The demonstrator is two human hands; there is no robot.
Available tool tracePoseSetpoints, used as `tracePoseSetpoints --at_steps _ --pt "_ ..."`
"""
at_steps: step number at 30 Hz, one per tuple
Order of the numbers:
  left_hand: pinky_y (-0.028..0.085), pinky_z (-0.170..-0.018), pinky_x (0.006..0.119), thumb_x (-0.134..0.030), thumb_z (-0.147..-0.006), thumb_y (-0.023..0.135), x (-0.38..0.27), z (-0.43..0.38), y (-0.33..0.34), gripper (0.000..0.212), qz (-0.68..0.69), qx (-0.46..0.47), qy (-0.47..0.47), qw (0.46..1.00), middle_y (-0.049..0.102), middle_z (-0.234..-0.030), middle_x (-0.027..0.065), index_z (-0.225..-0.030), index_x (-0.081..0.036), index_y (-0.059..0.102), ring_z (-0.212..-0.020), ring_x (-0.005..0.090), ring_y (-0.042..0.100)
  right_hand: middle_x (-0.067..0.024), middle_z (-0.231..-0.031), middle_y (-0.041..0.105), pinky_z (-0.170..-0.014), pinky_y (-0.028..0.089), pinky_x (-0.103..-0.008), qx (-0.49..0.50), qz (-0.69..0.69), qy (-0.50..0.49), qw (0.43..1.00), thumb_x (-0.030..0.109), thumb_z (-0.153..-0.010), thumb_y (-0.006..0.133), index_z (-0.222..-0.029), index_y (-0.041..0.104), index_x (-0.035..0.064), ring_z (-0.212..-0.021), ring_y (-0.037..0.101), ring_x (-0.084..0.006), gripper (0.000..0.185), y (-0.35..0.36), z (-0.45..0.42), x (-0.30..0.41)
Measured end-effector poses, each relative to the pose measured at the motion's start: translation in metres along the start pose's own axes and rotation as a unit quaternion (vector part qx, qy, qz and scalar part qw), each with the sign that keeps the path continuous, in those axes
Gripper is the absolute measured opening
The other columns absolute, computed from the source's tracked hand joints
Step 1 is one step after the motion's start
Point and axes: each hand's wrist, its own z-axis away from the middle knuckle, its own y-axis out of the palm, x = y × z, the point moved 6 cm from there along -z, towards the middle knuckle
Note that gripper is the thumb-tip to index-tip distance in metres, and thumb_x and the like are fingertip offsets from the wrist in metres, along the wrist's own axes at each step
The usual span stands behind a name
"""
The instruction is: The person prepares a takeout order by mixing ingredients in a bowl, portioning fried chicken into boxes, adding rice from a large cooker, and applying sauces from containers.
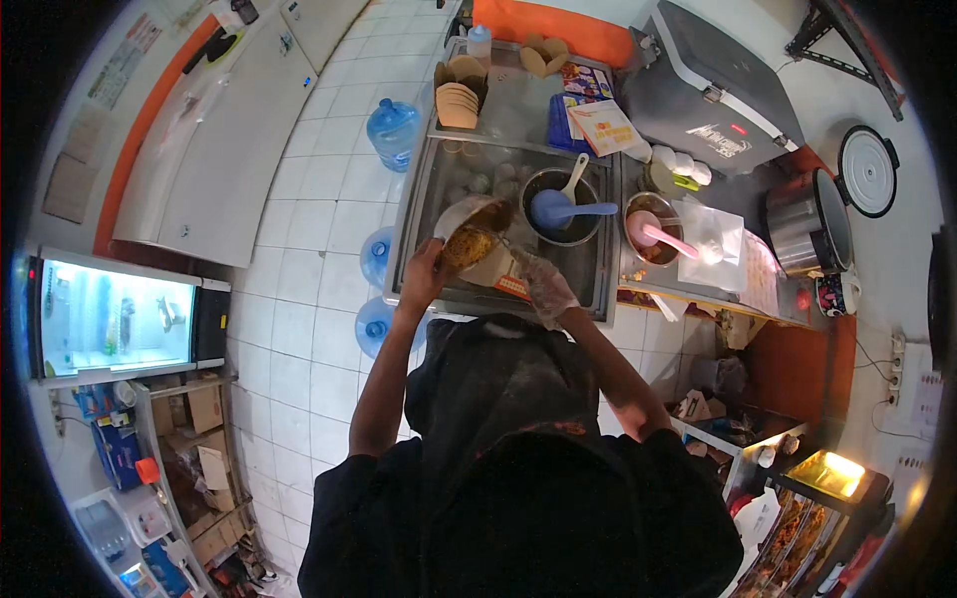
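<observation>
My left hand [426,273] grips the rim of a metal bowl [456,217], which is tilted and holds yellowish-brown food [469,247]. Under and beside the bowl's lower edge is a paper food box [486,270] with an orange printed side. My right hand [544,288], in a clear plastic glove, is at the box's right side; its fingertips are near the bowl, and whether they grip anything is unclear. Just behind, a dark pot [557,233] holds a blue ladle [551,209] and a pale rice paddle [577,176]. Right of it, a steel bowl [649,256] contains a pink ladle [641,228].
Stacked paper food boxes [457,105] and a squeeze bottle [479,45] stand at the metal counter's [516,105] far end. A grey cooler box [718,97] and a tall steel pot [800,224] are at right. Blue water jugs [394,134] stand on the floor at left.
</observation>
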Motion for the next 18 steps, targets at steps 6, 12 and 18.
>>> tracePoseSetpoints --at_steps 6,12,18 --pt "0.042 -0.068 0.052 0.003 -0.084 0.054 0.013 0.016 -0.006 0.01 -0.052 -0.025 0.011 0.998 0.052 -0.089 0.0214 -0.092 -0.002 0.051 -0.083 0.0439 0.056 -0.0103 -0.131 0.055 -0.072 0.056 -0.0345 0.213 0.026 0.053 0.975 0.018 -0.1 0.045 -0.151 0.026 0.0075 -0.089 0.064 -0.0191 0.056 -0.019 -0.008 0.015" --pt "0.041 -0.068 0.05 0.002 -0.084 0.056 0.019 0.023 0.008 0.009 -0.103 -0.041 0.066 0.992 0.05 -0.087 0.0192 -0.089 -0.003 0.05 -0.083 0.0423 0.053 -0.0103 -0.133 0.054 -0.08 0.054 -0.0285 -0.031 0.063 0.026 0.997 0.015 -0.098 0.046 -0.154 0.018 0.0079 -0.097 0.062 -0.0166 0.063 -0.044 -0.026 0.024" --pt "0.038 -0.063 0.048 0.008 -0.079 0.055 0.013 0.017 -0.001 0.013 -0.091 -0.079 0.077 0.99 0.045 -0.081 0.0165 -0.085 -0.002 0.048 -0.076 0.039 0.05 -0.01 -0.15 0.039 -0.095 0.049 -0.0301 0.261 0.208 0.042 0.942 0.016 -0.096 0.049 -0.155 0.016 0.0107 -0.116 0.057 -0.0217 0.067 -0.043 -0.037 0.038"
